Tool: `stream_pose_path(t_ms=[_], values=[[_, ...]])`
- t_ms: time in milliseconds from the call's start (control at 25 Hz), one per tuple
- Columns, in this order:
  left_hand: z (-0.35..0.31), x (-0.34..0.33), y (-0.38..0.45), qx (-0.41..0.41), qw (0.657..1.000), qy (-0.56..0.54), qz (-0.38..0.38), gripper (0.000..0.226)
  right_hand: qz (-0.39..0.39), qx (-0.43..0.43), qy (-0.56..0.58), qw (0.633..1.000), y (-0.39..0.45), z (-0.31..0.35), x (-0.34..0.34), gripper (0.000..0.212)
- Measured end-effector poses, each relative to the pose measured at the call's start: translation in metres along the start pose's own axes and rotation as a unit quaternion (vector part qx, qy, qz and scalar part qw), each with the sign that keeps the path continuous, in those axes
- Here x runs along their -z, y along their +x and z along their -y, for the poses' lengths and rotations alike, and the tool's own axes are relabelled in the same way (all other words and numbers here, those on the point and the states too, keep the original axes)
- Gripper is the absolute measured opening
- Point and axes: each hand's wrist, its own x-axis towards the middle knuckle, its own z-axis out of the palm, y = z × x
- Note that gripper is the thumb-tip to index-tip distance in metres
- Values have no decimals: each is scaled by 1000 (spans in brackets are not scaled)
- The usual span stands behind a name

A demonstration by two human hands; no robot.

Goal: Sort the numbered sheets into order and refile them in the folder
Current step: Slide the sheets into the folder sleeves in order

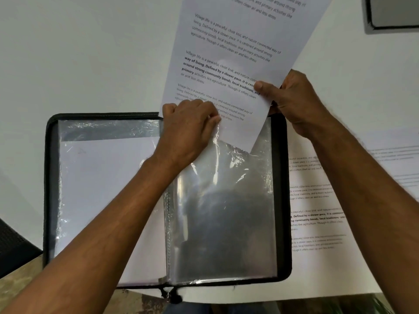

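Folder [51,189] lies open flat on the white surface [79,53], zip tab at 6 o'clock. Left hand [190,125] grip: fingers curled, pinching the top edge of the clear sleeve [226,211] on the folder's right page. Right hand [292,100] grip: thumb over the printed sheet [229,53], fingers behind it, near its lower right edge. Sheet tilts toward 1 o'clock, bottom corner inside the sleeve mouth. Left page holds a sheet already filed [102,177]. More printed sheets [317,200] lie at 3 o'clock, touching the folder's edge.
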Motion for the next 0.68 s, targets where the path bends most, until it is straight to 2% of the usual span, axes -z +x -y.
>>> stream_pose_path(t_ms=[120, 200, 440, 680], values=[[16, 9, -1, 36, 998, -51, 18, 16, 19, -3, -10, 1000, 3, 1, 6, 22], [27, 17, -1, 53, 997, -46, 27, 18, 31, -4, -15, 999, 4, 2, 9, 21], [43, 28, -1, 79, 994, 58, 52, 36, 49, -5, -27, 998, 7, 1, 15, 23], [59, 33, -1, 133, 982, 126, 49, 41, 73, -2, -59, 996, 14, 0, 19, 31]])
